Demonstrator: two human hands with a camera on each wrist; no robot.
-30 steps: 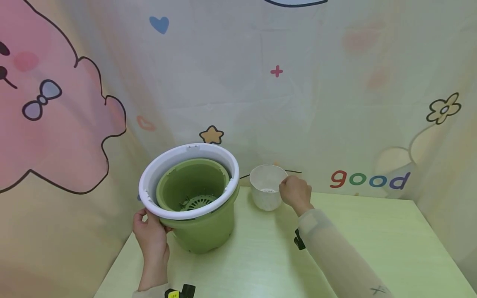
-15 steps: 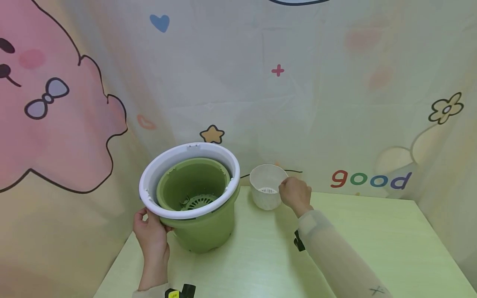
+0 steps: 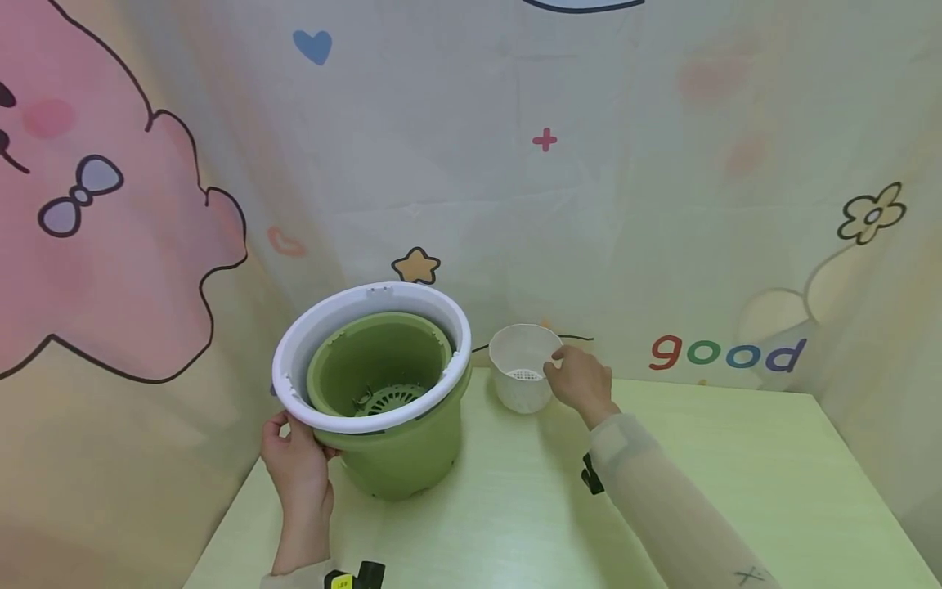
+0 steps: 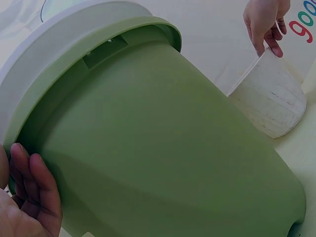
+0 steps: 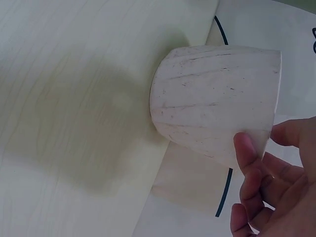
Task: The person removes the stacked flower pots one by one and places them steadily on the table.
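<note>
On the left of the table stands a large green flower pot point(image 3: 412, 454) with a broad white rim ring point(image 3: 290, 360). A smaller green pot point(image 3: 368, 352) with a slotted bottom nests inside it. My left hand point(image 3: 298, 462) holds the large pot under its rim at the near left; in the left wrist view its fingers point(image 4: 47, 187) curl up beneath the lip. Farther back stands a small white pot point(image 3: 521, 388), with holes in its bottom. My right hand point(image 3: 581, 380) pinches its right rim, thumb at the edge and a fingertip on the outer wall point(image 5: 212, 98).
Both pots stand on a pale table point(image 3: 706, 474). A printed curtain point(image 3: 589, 204) hangs close behind, with another along the left side. Black straps with small devices point(image 3: 361, 577) sit at the wrists.
My right hand's fingers have loosened slightly and spread at the white pot's rim. The left hand and the green pots look unchanged. The head view has shifted a little.
</note>
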